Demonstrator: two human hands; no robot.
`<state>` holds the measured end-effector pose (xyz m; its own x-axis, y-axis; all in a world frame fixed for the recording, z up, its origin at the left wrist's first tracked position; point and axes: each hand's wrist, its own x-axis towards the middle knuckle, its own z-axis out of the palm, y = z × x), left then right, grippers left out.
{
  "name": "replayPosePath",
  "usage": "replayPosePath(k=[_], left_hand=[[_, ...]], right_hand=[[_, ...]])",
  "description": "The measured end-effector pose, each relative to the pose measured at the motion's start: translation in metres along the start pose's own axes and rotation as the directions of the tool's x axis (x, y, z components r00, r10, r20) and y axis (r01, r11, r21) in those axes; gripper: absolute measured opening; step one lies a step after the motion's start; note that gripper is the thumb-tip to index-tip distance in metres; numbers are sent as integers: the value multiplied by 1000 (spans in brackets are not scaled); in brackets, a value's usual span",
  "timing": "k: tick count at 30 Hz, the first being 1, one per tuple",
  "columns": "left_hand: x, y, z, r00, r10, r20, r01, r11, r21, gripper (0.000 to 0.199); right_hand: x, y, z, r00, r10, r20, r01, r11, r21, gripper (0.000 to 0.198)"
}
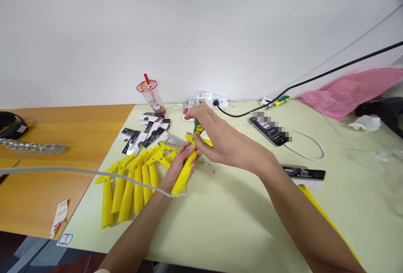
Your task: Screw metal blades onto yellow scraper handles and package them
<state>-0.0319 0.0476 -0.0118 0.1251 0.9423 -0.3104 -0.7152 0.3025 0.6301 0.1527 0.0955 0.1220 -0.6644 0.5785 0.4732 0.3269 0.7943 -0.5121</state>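
My left hand point(178, 164) is wrapped round a yellow scraper handle point(185, 175), which is tilted with its wider head pointing away from me. Over that head, my right hand point(220, 138) grips a screwdriver point(198, 127) with a green and yellow handle; its fingers partly cover the tool and its tip is hidden. Several more yellow scraper handles point(126, 185) lie side by side left of my left hand. Small loose screws point(202, 161) are scattered just beyond the held handle. A flat metal blade point(175, 140) shows behind my left hand.
Black-and-white packaging cards point(135, 142) lie beyond the handles, near a drink cup point(153, 96). A power strip point(220, 101) sits by the wall. On the right are a charging phone point(267, 131), another screwdriver point(282, 101) and a pink bag point(352, 92). A grey cable point(94, 173) crosses the left foreground.
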Motion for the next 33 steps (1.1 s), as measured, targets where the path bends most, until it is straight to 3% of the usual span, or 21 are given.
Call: replayPosePath(k=[2, 5, 8, 11, 15, 20, 24, 26, 31, 33], left_hand=[[0, 1, 1, 1000, 9, -14, -10, 1000, -23, 44], [-1, 1, 5, 1000, 16, -10, -16, 1000, -15, 44], [-1, 0, 8, 1000, 10, -18, -10, 999, -34, 50], [0, 1, 5, 999, 14, -36, -16, 998, -64, 51], [1, 3, -2, 1000, 1, -11, -2, 1000, -26, 50], [2, 3, -5, 1000, 2, -3, -2, 1000, 11, 49], [0, 2, -5, 1000, 3, -7, -3, 999, 36, 45], [0, 1, -5, 1000, -7, -5, 7, 999, 38, 45], [1, 2, -6, 1000, -5, -16, 6, 1000, 31, 49], [1, 3, -7, 1000, 1, -17, -1, 999, 32, 48]], right_hand=[[0, 1, 1, 999, -37, -3, 37, 998, 46, 28], [0, 1, 1, 999, -2, -49, 0, 999, -35, 10], [0, 2, -2, 999, 35, -38, -37, 998, -45, 20], [-1, 4, -4, 1000, -22, -4, 23, 999, 41, 36], [-2, 7, -3, 997, 6, -76, -9, 999, -35, 12], [-3, 9, -3, 1000, 2, -9, -1, 998, 57, 28], [-1, 10, -1, 997, 6, -73, -6, 1000, 2, 12], [-1, 11, -2, 994, 38, -102, -43, 998, -44, 17], [-3, 15, -4, 998, -40, -38, 44, 995, 93, 25], [-2, 17, -2, 996, -42, -83, 47, 997, 63, 13]])
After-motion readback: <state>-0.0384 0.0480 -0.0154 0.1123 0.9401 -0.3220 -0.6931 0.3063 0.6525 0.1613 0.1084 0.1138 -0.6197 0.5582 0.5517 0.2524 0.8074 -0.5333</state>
